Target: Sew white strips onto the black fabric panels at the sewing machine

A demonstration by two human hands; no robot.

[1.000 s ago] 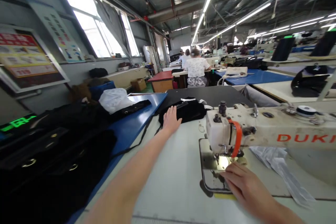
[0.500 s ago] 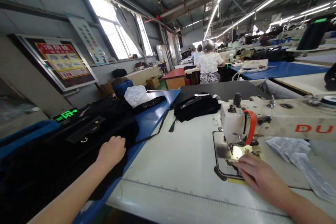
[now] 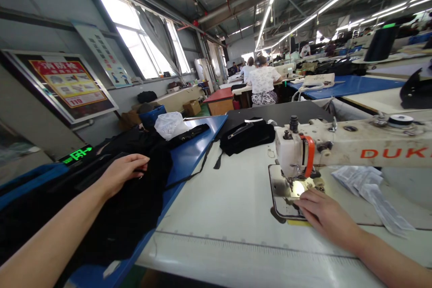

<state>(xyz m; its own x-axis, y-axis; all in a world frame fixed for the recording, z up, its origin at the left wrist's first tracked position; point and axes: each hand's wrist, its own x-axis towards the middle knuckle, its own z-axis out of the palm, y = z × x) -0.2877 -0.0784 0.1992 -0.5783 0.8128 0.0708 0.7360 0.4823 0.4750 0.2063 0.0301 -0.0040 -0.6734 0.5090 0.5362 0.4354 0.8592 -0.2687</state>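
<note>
My left hand point(image 3: 125, 172) is over the pile of black fabric point(image 3: 135, 216) on the left, its fingers curled and closed on the black fabric. A small metal glint shows just below the fingertips; the exact hold is partly hidden. My right hand point(image 3: 326, 216) rests by the needle plate point(image 3: 281, 204) of a white sewing machine point(image 3: 351, 144). Its fingers are drawn together beside the lit needle area, and whatever is between them is too small or hidden to make out. A black fabric piece with a zipper point(image 3: 248, 137) lies on the white tabletop behind the needle.
A blue side table point(image 3: 192, 157) carries the black pile and a white plastic bag point(image 3: 170, 125). White cloth strips point(image 3: 364, 184) lie under the machine arm. A ruler scale point(image 3: 236, 245) runs along the front edge. A co-worker point(image 3: 265, 82) sits ahead, back turned.
My left hand has moved left and slightly up over the pile, covering the spot where a strip with a gold ring showed. My right hand stays by the needle plate. The view has shifted slightly.
</note>
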